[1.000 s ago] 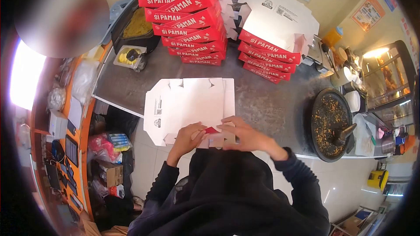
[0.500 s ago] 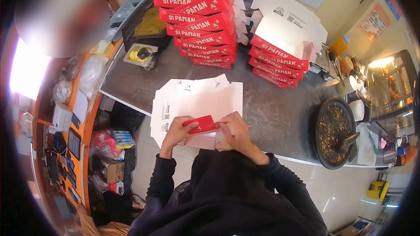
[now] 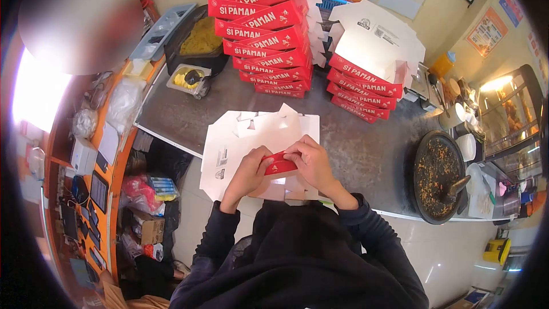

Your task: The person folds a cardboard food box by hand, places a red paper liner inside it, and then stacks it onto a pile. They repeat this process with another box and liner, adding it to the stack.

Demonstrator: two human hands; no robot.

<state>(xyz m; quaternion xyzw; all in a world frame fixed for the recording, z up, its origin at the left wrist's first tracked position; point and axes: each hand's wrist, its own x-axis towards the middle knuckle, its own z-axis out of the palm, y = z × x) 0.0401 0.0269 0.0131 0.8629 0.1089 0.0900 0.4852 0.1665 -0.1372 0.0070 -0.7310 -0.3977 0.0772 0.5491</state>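
Observation:
A partly folded cardboard box (image 3: 263, 129), white on the inside, lies at the front edge of the dark table. Its red side flap (image 3: 280, 165) stands raised toward me. My left hand (image 3: 250, 173) is closed on the left end of this flap, thumb pressed on the red face. At the other end my right hand (image 3: 311, 163) pinches the flap's upper edge, with its fingers bent close together. The hands cover part of the box's near side, so its tabs there are hard to see.
A tall stack of red boxes (image 3: 267, 40) stands behind the work, with a lower stack (image 3: 366, 83) to its right. A wide stone mortar (image 3: 432, 166) with a pestle (image 3: 456, 186) sits at right. A small yellow-filled tub (image 3: 187, 78) is at left.
My hands have come closer together along the red flap. The right hand has shifted from the flap's corner onto its upper edge, and the flap sits more level.

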